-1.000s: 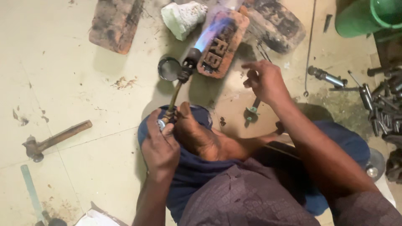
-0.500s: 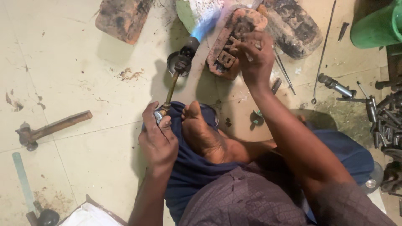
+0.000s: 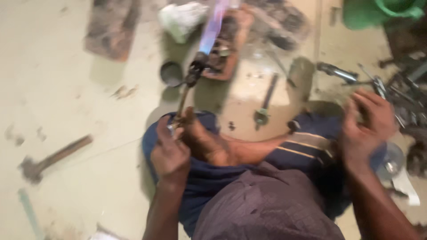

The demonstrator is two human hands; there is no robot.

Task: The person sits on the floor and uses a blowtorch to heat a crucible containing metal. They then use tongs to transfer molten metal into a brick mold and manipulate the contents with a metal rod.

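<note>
A rusty-headed hammer with a wooden handle (image 3: 53, 158) lies on the pale floor (image 3: 66, 98) at far left. My left hand (image 3: 170, 153) has its grip clamped on the thin brass-stemmed torch (image 3: 189, 86), whose blue flame (image 3: 212, 26) plays over the red brick (image 3: 227, 53). My right hand (image 3: 367, 126) hovers near the dark metal parts (image 3: 409, 84); its grip is too blurred to tell.

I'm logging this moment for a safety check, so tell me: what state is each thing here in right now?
blowtorch: lit, blue flame aimed at the brick
brick: lying flat on the floor, under the flame
left hand: closed on the torch's handle
right hand: raised by the right knee, away from the brick; what it holds is too blurred to tell
hammer: lying on the floor, untouched
small cup: upright on the floor beside the torch head
</note>
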